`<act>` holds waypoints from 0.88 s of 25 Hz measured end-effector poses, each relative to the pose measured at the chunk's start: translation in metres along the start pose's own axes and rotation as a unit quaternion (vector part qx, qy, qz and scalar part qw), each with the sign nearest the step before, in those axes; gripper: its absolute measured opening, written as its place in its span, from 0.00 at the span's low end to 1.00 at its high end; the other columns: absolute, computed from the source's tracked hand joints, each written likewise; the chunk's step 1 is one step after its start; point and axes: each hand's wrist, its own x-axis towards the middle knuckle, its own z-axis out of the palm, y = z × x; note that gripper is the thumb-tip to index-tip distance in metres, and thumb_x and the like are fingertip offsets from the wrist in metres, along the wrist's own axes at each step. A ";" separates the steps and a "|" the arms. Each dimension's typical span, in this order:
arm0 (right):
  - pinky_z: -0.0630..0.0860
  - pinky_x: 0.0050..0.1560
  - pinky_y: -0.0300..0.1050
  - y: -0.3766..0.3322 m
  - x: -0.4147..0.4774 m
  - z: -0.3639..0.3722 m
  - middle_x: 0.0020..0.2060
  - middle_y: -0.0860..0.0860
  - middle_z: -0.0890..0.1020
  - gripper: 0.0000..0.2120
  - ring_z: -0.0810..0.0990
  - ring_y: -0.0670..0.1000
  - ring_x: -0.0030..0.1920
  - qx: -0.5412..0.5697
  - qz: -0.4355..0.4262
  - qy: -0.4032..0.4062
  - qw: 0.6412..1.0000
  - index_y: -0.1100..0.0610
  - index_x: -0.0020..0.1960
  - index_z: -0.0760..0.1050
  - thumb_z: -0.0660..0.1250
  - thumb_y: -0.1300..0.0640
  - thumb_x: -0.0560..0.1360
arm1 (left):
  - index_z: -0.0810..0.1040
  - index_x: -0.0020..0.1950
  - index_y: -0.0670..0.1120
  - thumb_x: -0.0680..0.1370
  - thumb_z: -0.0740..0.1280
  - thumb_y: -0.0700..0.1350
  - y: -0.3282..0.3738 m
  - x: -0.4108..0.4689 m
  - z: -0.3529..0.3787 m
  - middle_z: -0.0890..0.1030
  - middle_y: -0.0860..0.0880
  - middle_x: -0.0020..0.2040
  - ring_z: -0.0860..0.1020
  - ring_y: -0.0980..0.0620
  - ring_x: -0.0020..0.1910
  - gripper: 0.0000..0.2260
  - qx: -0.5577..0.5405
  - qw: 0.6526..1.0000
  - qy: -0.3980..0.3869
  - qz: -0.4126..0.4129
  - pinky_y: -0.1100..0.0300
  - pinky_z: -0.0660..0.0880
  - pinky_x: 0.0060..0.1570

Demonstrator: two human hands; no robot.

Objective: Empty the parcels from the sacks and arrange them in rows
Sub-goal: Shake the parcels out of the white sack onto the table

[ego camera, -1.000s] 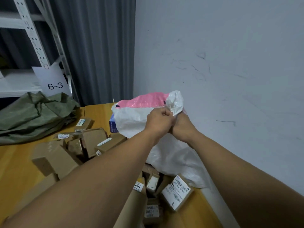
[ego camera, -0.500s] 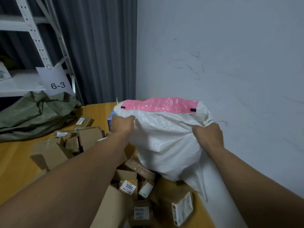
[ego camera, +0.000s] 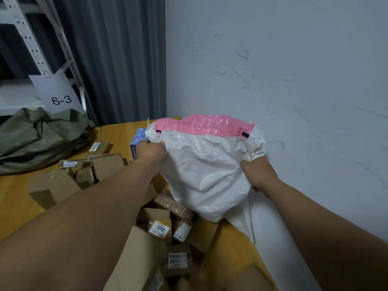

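Note:
A white woven sack (ego camera: 201, 171) with a pink band across its upper end is held up over the yellow table (ego camera: 117, 133), against the wall. My left hand (ego camera: 150, 153) grips its left edge and my right hand (ego camera: 257, 175) grips its right edge. The sack's lower end droops onto a heap of brown cardboard parcels (ego camera: 168, 225), several with white labels, one marked 3001 (ego camera: 160, 228). More parcels (ego camera: 69, 177) lie to the left of my left arm. A blue box (ego camera: 137, 141) peeks out behind my left hand.
A crumpled green sack (ego camera: 39, 137) lies at the table's back left. Behind it stands a white metal shelf with a paper sign reading 6-3 (ego camera: 60, 95). A grey curtain (ego camera: 113, 59) hangs at the back, and a grey wall (ego camera: 294, 80) runs along the table's right edge.
My hands, together at the sack's top a second ago, have moved apart to its two side edges, spreading the sack wide. The pink band now shows across its whole width.

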 end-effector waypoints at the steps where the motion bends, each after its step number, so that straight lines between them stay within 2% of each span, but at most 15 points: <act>1: 0.77 0.29 0.46 -0.002 -0.001 0.002 0.34 0.55 0.77 0.05 0.78 0.58 0.32 -0.012 0.007 -0.012 1.000 0.55 0.44 0.72 0.60 0.56 0.78 | 0.76 0.63 0.42 0.77 0.70 0.43 0.000 0.001 -0.003 0.77 0.45 0.52 0.76 0.43 0.54 0.15 -0.002 1.000 0.002 -0.006 0.46 0.78 0.60; 3: 0.79 0.31 0.49 -0.009 -0.002 0.003 0.37 0.56 0.77 0.05 0.79 0.59 0.35 -0.012 0.012 -0.026 1.000 0.53 0.45 0.71 0.59 0.56 0.78 | 0.78 0.63 0.42 0.77 0.71 0.41 0.002 0.004 -0.007 0.78 0.45 0.52 0.76 0.44 0.53 0.15 -0.012 1.000 0.004 0.001 0.47 0.78 0.60; 5: 0.83 0.35 0.56 -0.016 -0.001 0.007 0.43 0.55 0.78 0.05 0.80 0.61 0.43 0.011 0.018 -0.044 0.999 0.50 0.50 0.71 0.57 0.57 0.79 | 0.78 0.63 0.45 0.77 0.70 0.40 0.004 0.008 -0.014 0.79 0.46 0.55 0.77 0.45 0.55 0.14 -0.016 1.000 0.019 0.016 0.47 0.78 0.60; 7: 0.83 0.36 0.56 -0.018 -0.001 0.010 0.49 0.53 0.77 0.07 0.80 0.62 0.50 0.016 0.017 -0.076 0.997 0.48 0.56 0.70 0.57 0.56 0.80 | 0.77 0.66 0.46 0.78 0.69 0.40 0.005 0.011 -0.017 0.78 0.46 0.57 0.76 0.44 0.57 0.16 -0.015 0.999 0.030 0.008 0.48 0.78 0.61; 9: 0.83 0.36 0.54 -0.017 0.000 0.012 0.50 0.55 0.79 0.06 0.81 0.62 0.50 0.000 0.013 -0.110 0.994 0.50 0.54 0.72 0.58 0.56 0.80 | 0.76 0.67 0.45 0.79 0.69 0.40 0.006 0.013 -0.018 0.77 0.46 0.59 0.75 0.44 0.59 0.17 -0.012 0.999 0.039 -0.008 0.48 0.77 0.61; 12: 0.83 0.38 0.58 -0.019 0.009 0.010 0.44 0.58 0.81 0.06 0.83 0.63 0.44 -0.033 0.017 -0.117 0.992 0.55 0.49 0.74 0.58 0.59 0.78 | 0.75 0.68 0.45 0.78 0.70 0.41 0.011 0.013 -0.019 0.77 0.46 0.60 0.75 0.43 0.60 0.18 -0.023 0.999 0.034 -0.020 0.48 0.77 0.61; 14: 0.83 0.41 0.59 -0.030 0.017 0.004 0.38 0.58 0.80 0.07 0.83 0.65 0.39 -0.087 -0.003 -0.087 0.992 0.59 0.44 0.74 0.58 0.58 0.77 | 0.76 0.67 0.46 0.79 0.69 0.40 0.019 0.009 -0.020 0.77 0.48 0.57 0.75 0.44 0.58 0.17 -0.038 0.999 0.034 -0.007 0.48 0.78 0.60; 16: 0.83 0.44 0.58 -0.046 0.026 -0.006 0.37 0.55 0.79 0.08 0.81 0.62 0.38 -0.135 -0.049 -0.011 0.990 0.56 0.43 0.72 0.58 0.55 0.77 | 0.79 0.65 0.46 0.79 0.68 0.38 0.039 0.005 -0.018 0.79 0.48 0.52 0.77 0.47 0.51 0.15 -0.060 0.997 0.019 0.035 0.52 0.81 0.52; 17: 0.83 0.44 0.56 -0.055 0.031 -0.014 0.38 0.54 0.79 0.08 0.80 0.60 0.38 -0.124 -0.074 0.036 0.989 0.55 0.44 0.73 0.58 0.54 0.77 | 0.80 0.63 0.44 0.77 0.68 0.36 0.055 0.004 -0.018 0.80 0.48 0.48 0.79 0.49 0.45 0.15 -0.090 0.994 0.007 0.069 0.56 0.81 0.43; 19: 0.81 0.45 0.54 -0.076 0.040 -0.029 0.39 0.54 0.80 0.09 0.79 0.59 0.38 -0.047 -0.106 0.102 0.988 0.54 0.45 0.75 0.57 0.54 0.76 | 0.81 0.60 0.39 0.74 0.66 0.33 0.095 0.000 -0.019 0.79 0.48 0.36 0.76 0.54 0.31 0.15 -0.146 0.981 0.013 0.124 0.62 0.73 0.28; 21: 0.79 0.50 0.54 -0.089 0.044 -0.033 0.43 0.54 0.81 0.09 0.80 0.61 0.43 -0.003 -0.112 0.130 0.985 0.53 0.46 0.75 0.57 0.53 0.76 | 0.80 0.58 0.37 0.75 0.65 0.36 0.119 -0.005 -0.021 0.74 0.51 0.33 0.72 0.55 0.29 0.13 -0.135 0.978 0.036 0.157 0.63 0.70 0.26; 22: 0.78 0.52 0.54 -0.088 0.043 -0.029 0.46 0.54 0.81 0.10 0.80 0.62 0.47 -0.022 -0.112 0.131 0.985 0.53 0.49 0.75 0.57 0.51 0.77 | 0.79 0.57 0.40 0.77 0.63 0.38 0.119 -0.006 -0.023 0.72 0.52 0.34 0.71 0.54 0.30 0.11 -0.111 0.980 0.046 0.158 0.64 0.70 0.27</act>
